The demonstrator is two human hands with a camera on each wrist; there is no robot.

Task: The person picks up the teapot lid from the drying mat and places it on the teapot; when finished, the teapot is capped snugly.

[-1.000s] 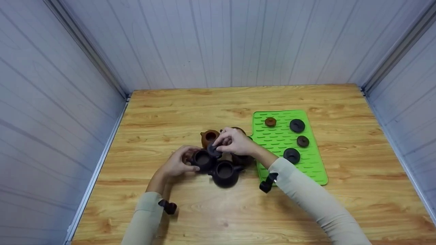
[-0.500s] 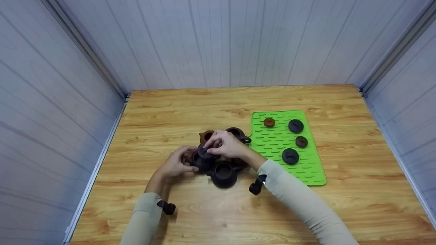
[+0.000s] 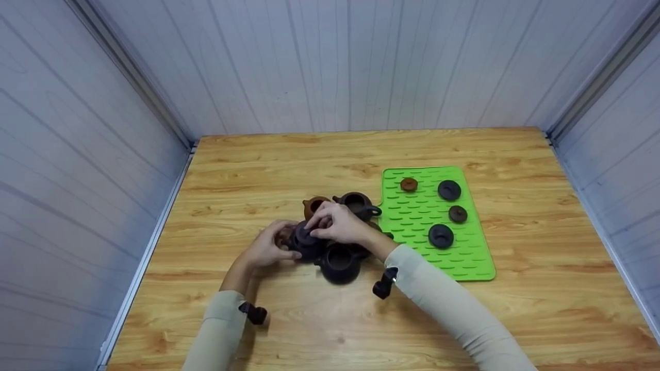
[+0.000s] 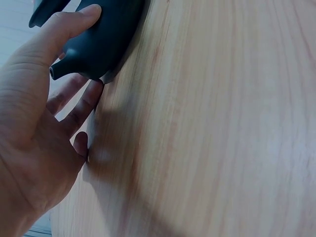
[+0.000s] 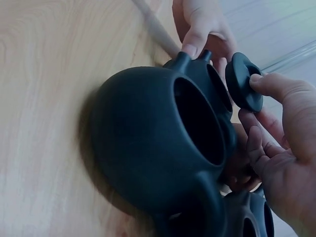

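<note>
My left hand steadies a small dark teapot from its left side. In the left wrist view the thumb lies on the teapot body above the spout, with fingers on the far side. My right hand pinches a round dark lid by its knob. The right wrist view shows this lid tilted just over the pot's mouth, with a small gap. A larger lidless dark teapot stands directly in front. A reddish-brown teapot is partly covered by the right hand.
Another lidless dark teapot stands behind, and one more pot is mostly hidden under the right wrist. To the right, a green mat bears a reddish lid and several dark lids. Pale panel walls enclose the wooden tabletop.
My right hand has carried the lid left and lowered it over the small dark teapot's mouth. The left hand has stayed on that pot.
</note>
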